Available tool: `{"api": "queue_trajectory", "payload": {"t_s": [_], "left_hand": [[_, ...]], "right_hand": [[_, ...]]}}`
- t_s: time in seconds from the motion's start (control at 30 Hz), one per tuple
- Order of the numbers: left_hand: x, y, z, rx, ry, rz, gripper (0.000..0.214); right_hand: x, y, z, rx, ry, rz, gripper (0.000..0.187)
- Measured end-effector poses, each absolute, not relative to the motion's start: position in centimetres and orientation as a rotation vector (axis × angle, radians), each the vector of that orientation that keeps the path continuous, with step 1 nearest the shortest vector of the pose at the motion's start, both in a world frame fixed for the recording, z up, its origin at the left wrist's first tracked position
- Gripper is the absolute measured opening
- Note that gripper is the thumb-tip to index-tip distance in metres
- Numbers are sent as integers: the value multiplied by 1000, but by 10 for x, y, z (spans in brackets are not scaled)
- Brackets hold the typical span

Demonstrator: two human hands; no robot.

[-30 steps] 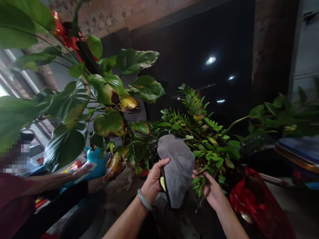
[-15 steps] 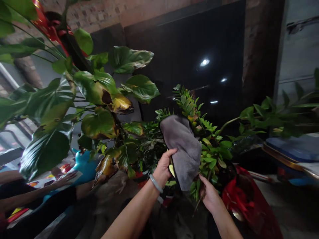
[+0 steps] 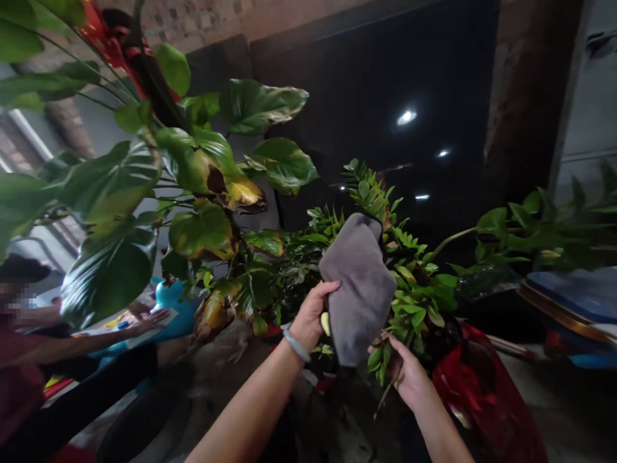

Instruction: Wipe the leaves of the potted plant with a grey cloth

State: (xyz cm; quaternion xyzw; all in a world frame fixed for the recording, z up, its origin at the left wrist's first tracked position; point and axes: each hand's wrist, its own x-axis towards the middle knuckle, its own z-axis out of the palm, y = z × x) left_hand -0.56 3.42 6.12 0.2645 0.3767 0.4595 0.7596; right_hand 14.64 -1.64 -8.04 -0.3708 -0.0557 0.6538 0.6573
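A grey cloth [image 3: 359,283] with a dark edge hangs from my left hand [image 3: 311,318], whose thumb presses on its face while the other fingers are behind it. A pale bracelet circles that wrist. Something yellow shows beside the fingers, perhaps the cloth's other side. Lower right of the cloth, my right hand [image 3: 407,370] is closed around a leafy stem [image 3: 385,363] of a green plant [image 3: 414,296]. The stem's bare end sticks out below the hand. Part of the plant is hidden behind the cloth.
A tall plant with big leaves [image 3: 193,228], some browned, rises on the left. Beyond it a person [image 3: 29,360] sits near a blue figure [image 3: 176,312]. A red bag [image 3: 486,392] stands at right, below stacked lidded boxes [image 3: 554,292]. A dark glossy panel [image 3: 337,96] is behind.
The view has swung slightly left, so the person at left shows more. The cloth is spread a little wider and its top edge has shifted. Both hands keep their grips.
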Motion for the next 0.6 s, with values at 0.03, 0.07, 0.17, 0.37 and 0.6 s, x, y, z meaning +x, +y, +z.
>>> {"api": "queue_trajectory", "payload": {"t_s": [0.03, 0.07, 0.17, 0.37, 0.6], "left_hand": [[1, 35, 53, 537, 894, 973, 15], [4, 33, 42, 503, 970, 911, 14], [-13, 11, 11, 427, 1103, 610, 16], [-61, -3, 41, 510, 778, 741, 30], [-17, 18, 37, 413, 990, 935, 12]], "right_hand": [[146, -16, -82, -851, -125, 1471, 28], [147, -15, -85, -862, -125, 1463, 25], [150, -14, -92, -881, -118, 1447, 19], [154, -17, -90, -862, -143, 1453, 30], [148, -19, -89, -893, -215, 1449, 34]]}}
